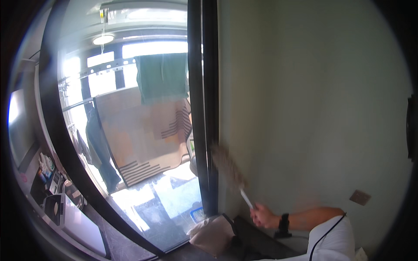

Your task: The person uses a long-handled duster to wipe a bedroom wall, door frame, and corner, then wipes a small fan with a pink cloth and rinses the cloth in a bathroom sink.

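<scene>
My right hand (264, 216) is closed around the pale handle of a fluffy brown duster (230, 166). The duster slants up and left, and its blurred head is at the dark door frame (210, 114), beside the plain wall (310, 98). Whether the tip touches the frame cannot be told. A dark band (284, 222) circles my right wrist, below a white sleeve (333, 238). My left hand is out of view.
Below the duster sits a pale beige bag-like thing (212, 238). Behind the glass hang a patterned rug (140, 137), a green towel (162, 78) and dark trousers (101, 153). A white appliance (81, 225) stands at lower left. The wall bears a brown switch plate (360, 197).
</scene>
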Demonstrator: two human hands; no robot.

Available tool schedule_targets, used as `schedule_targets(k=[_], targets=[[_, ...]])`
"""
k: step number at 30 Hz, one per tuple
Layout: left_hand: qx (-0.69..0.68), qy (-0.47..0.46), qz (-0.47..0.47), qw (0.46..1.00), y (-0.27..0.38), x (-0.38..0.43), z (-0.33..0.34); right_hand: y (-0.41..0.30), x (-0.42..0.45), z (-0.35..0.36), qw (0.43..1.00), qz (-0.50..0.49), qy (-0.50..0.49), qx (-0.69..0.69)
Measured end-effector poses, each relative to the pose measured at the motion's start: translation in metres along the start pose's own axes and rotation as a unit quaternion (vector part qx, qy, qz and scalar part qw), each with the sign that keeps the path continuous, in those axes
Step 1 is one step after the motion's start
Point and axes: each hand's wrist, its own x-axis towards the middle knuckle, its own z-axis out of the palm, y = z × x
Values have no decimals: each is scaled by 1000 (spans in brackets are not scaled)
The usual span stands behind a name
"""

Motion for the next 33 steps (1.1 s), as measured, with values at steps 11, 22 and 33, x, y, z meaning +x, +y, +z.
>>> schedule_targets(k=[11,22,33], targets=[[18,-7,111,994,146,45,-43,-162,46,-67,967,-4,-75,-244],[15,-10,147,989,187,74,-52,-458,-213,20,821,-200,171,-506],[14,-9,166,986,210,84,-54,-592,-154,41,738,-596,189,-253]])
